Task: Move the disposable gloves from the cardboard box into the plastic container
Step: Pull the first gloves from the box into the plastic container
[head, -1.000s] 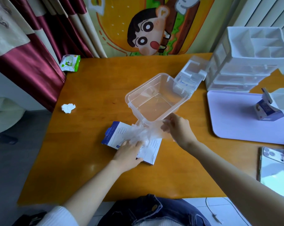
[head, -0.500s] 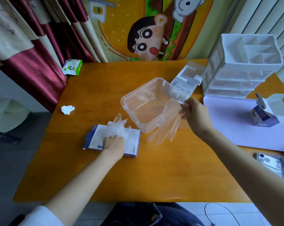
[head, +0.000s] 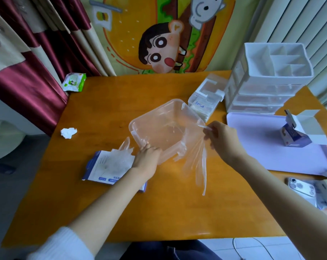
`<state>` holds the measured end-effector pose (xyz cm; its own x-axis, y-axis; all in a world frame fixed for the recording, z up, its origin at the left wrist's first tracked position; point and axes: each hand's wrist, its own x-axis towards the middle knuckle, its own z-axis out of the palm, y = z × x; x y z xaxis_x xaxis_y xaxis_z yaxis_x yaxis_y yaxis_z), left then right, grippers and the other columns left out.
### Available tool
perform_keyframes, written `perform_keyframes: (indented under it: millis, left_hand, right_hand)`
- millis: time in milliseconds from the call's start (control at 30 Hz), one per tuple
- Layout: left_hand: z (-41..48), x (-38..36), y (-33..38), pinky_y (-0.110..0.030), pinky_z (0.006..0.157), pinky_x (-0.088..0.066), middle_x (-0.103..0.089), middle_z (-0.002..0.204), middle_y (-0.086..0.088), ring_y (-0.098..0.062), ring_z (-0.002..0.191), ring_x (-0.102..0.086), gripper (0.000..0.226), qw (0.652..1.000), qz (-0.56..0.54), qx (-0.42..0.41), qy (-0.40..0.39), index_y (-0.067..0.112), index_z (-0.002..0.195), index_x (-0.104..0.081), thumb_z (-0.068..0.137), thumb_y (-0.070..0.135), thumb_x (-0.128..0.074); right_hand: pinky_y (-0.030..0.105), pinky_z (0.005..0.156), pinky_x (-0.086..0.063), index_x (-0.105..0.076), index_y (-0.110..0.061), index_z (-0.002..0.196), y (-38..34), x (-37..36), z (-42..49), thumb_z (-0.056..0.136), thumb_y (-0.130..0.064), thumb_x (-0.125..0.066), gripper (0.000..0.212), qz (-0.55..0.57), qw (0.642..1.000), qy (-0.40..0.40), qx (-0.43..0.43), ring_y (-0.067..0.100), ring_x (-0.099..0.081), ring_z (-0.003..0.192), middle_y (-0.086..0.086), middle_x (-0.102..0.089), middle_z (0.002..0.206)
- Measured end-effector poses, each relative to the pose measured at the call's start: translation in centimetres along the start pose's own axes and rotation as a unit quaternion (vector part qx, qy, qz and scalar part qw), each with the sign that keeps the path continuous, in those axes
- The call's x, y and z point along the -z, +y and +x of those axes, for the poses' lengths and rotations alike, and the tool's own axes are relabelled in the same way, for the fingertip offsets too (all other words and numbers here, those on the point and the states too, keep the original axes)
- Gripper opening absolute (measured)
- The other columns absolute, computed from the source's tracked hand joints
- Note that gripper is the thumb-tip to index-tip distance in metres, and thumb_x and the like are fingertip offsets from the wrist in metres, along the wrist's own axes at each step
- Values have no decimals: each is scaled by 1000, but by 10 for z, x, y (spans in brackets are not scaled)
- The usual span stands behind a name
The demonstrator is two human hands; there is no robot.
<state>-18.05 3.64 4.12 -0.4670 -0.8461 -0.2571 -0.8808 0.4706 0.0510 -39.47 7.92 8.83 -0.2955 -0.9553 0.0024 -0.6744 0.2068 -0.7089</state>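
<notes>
A clear plastic container sits open in the middle of the wooden table. My right hand pinches a transparent disposable glove at its cuff beside the container's right rim; the glove's fingers hang down outside the container toward the table. My left hand grips the container's near-left wall. The flat blue-and-white cardboard glove box lies left of that hand, with a bunch of clear gloves sticking out of its top.
The container's lid lies behind it, next to a white drawer organiser. A lilac tray with a small open carton is at the right; a phone lies near it. A crumpled tissue and wipes pack sit left.
My left hand left the glove box and took hold of the container's near wall. My right hand carried the pulled-out glove up and right, level with the container's rim.
</notes>
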Motion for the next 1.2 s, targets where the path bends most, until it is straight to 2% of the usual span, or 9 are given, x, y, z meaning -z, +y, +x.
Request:
perform_keyframes:
  millis: [200,333,500,600,767,900,1000,1100,1200]
  left_hand:
    - [-27,13,-40,-35,103,-41,-48,141,0,-22,127,-44,49,986,-116,-33,-114,23,140,-42,94,33,-57]
    - [-16,44,-28,-33,109,-29,-33,152,4,-15,138,-31,82,964,-255,-81,17,19,149,-26,83,42,-70]
    - [7,38,-30,-41,75,-53,-72,86,-3,-22,82,-66,13,917,-380,-79,90,10,97,-70,85,16,-67]
    - [10,36,-47,-33,74,-54,-69,77,9,-12,74,-66,14,871,-479,-52,100,20,84,-70,88,8,-65]
    - [10,27,-64,-23,53,-47,-62,63,-2,-8,50,-57,15,818,-570,7,79,10,82,-63,95,11,-56]
    - [19,7,-78,-30,51,-32,-52,63,-18,-18,52,-41,37,844,-512,84,136,-8,83,-58,95,27,-54]
    - [23,-1,-80,-26,48,-28,-50,56,-3,-15,48,-40,31,901,-400,75,151,7,71,-48,95,26,-54]
    - [23,-3,-76,-24,46,-33,-60,78,0,-20,61,-57,14,966,-205,77,137,11,96,-48,96,24,-52]
    - [24,-1,-69,-18,45,-21,-48,97,2,-16,69,-45,18,969,-147,66,189,15,96,-40,92,7,-55]
  right_hand:
    - [27,60,-36,-67,-17,86,-30,-6,14,91,-23,-60,11,-95,991,-70,58,15,-54,72,-5,-63,79]
    - [23,64,-31,-69,-24,95,-60,-23,17,88,-32,-64,12,-205,952,-170,150,11,-49,75,-11,-60,84]
    - [12,69,-38,-66,-24,98,-72,-39,18,72,-45,-76,35,-71,973,-147,165,1,-52,80,-14,-59,89]
    - [23,86,-42,-50,-21,124,-53,-35,15,61,-51,-80,75,-50,977,-191,79,10,-53,101,-7,-56,114]
    - [11,64,-39,-67,1,91,-36,-48,9,83,-17,-72,20,29,976,-216,-11,16,-52,76,6,-59,82]
    - [20,63,-50,-67,-7,83,-35,-46,23,89,-19,-65,13,187,966,-126,-124,8,-62,65,0,-65,73]
    - [17,52,-51,-62,-3,87,-36,-58,39,93,-16,-59,14,239,955,-46,-167,7,-60,49,3,-62,71]
    - [21,44,-44,-59,-6,82,-28,-74,59,93,-13,-56,13,118,985,18,-121,13,-52,46,3,-61,71]
    - [27,57,-41,-59,-9,80,-18,-93,75,90,-9,-53,12,-19,1000,-10,-13,17,-55,64,2,-62,82]
